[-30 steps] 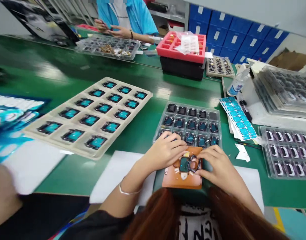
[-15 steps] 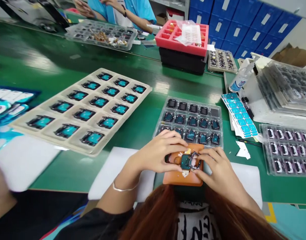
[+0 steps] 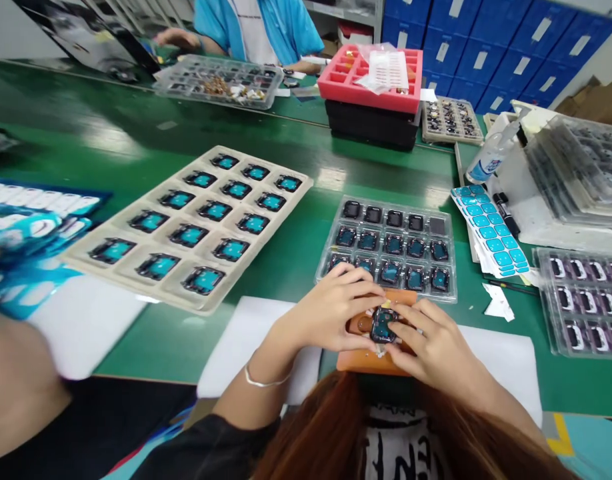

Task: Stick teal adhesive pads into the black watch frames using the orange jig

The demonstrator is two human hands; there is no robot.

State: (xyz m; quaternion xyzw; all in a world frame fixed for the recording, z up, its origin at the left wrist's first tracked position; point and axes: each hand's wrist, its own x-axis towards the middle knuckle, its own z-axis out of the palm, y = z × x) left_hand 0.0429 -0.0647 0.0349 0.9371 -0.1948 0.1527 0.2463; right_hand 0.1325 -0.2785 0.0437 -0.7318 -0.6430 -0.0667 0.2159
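A small dark, square watch case (image 3: 383,325) with a teal face lies on an orange fixture block (image 3: 350,362) in front of me. My left hand (image 3: 333,310) is curled around its left side, with thumb below and fingers above. From the right, my right hand (image 3: 431,335) grips the case, one fingertip on its teal face. The hands partly cover the fixture. Just behind them, a clear plastic tray (image 3: 326,257) holds rows of similar dark square cases, its near edge partly hidden by my left hand.
A cream tray (image 3: 206,308) of teal-faced cases lies left. Blue sticker sheets (image 3: 491,230), a pump bottle (image 3: 486,160) and a tray of purple-and-white parts (image 3: 586,303) are on the right. A red divided bin (image 3: 371,93) stands behind. Across the table sits a person in blue (image 3: 259,30).
The dark frame in my right hand has moved left, from beside the teal-faced piece to around or over it. The co-worker opposite has lowered their hands.
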